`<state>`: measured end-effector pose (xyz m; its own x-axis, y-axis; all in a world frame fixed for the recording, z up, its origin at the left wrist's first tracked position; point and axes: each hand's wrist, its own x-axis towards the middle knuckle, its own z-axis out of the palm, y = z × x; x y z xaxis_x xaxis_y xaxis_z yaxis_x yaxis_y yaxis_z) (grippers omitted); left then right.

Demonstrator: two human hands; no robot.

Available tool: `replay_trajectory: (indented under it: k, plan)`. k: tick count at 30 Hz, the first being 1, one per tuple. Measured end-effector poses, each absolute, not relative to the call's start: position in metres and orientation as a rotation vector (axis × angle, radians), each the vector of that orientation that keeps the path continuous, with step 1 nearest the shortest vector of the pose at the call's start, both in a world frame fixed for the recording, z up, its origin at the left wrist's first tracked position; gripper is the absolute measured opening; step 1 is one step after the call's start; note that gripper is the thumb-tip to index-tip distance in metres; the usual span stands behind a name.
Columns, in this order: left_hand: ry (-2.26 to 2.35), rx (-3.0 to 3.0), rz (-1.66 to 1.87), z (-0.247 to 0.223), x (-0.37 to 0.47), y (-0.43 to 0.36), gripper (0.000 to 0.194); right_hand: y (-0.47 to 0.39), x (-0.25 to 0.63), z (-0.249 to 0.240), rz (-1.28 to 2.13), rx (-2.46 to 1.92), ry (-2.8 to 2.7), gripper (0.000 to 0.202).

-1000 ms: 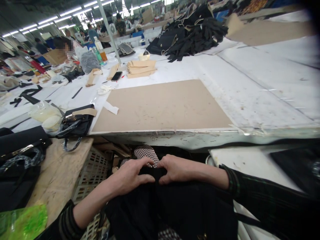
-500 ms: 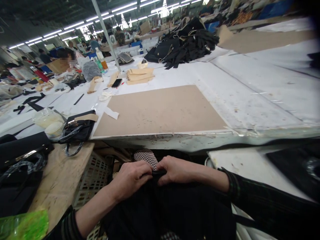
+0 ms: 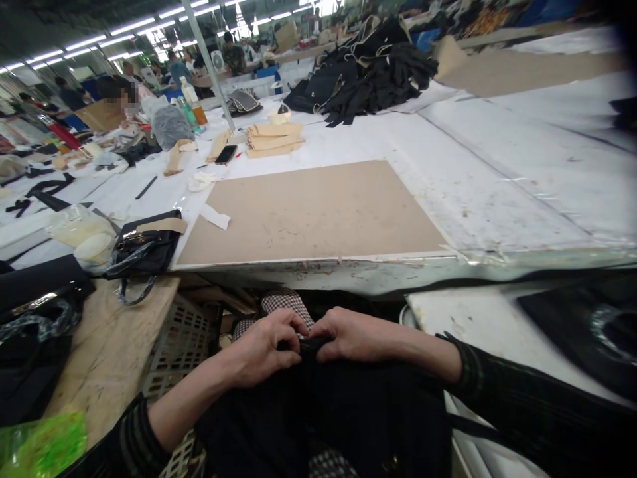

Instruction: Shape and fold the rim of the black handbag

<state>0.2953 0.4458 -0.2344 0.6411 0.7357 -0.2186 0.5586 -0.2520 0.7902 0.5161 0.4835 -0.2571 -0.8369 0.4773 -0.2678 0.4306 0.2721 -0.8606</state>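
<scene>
In the head view, black cloth (image 3: 373, 405) lies over my lap, its kind unclear, with a small gold-coloured glint low on it. My left hand (image 3: 266, 342) pinches its upper edge between thumb and fingers. Close beside it, my right hand (image 3: 343, 335) grips the same edge, fingers curled in. A narrow folded strip of the cloth shows between the two hands. Checked black-and-white fabric (image 3: 286, 302) appears just beyond my fingertips and again below the black cloth.
Ahead stands a white-covered table (image 3: 497, 192) with a brown board (image 3: 318, 212) at its near edge. A black handbag (image 3: 144, 245) sits at the left, above a plastic crate (image 3: 179, 345). Black pieces (image 3: 378, 79) are heaped farther back. Several people work in the distance.
The view has shifted slightly, so the table sits a little higher and leftward. My left thumb and fingers have parted a little around the cloth edge; both hands stay together on it.
</scene>
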Motion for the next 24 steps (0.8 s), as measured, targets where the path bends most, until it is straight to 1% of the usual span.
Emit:
replay_trajectory:
  k: [4, 7, 10, 13, 16, 24]
  plan:
    - [0.989, 1.96, 0.158, -0.239, 0.295, 0.444, 0.01, 0.482, 0.514, -0.262, 1.725, -0.858, -2.421, 0.012]
    - [0.979, 1.958, 0.095, -0.239, 0.294, 0.443, 0.009, 0.483, 0.512, -0.263, 1.713, -0.821, -2.418, 0.013]
    - [1.035, 1.863, 0.149, -0.237, 0.293, 0.443, 0.009, 0.484, 0.515, -0.261, 1.655, -0.877, -2.443, 0.011]
    - [1.138, 1.742, 0.189, -0.237, 0.293, 0.446, 0.016, 0.485, 0.52, -0.258, 1.642, -0.886, -2.456, 0.01]
    - [1.239, 1.697, 0.21, -0.239, 0.294, 0.447, 0.02, 0.485, 0.523, -0.256, 1.663, -0.848, -2.451, 0.014]
    - [1.279, 1.766, 0.266, -0.242, 0.294, 0.445, 0.017, 0.486, 0.526, -0.26, 1.794, -0.795, -2.373, 0.025]
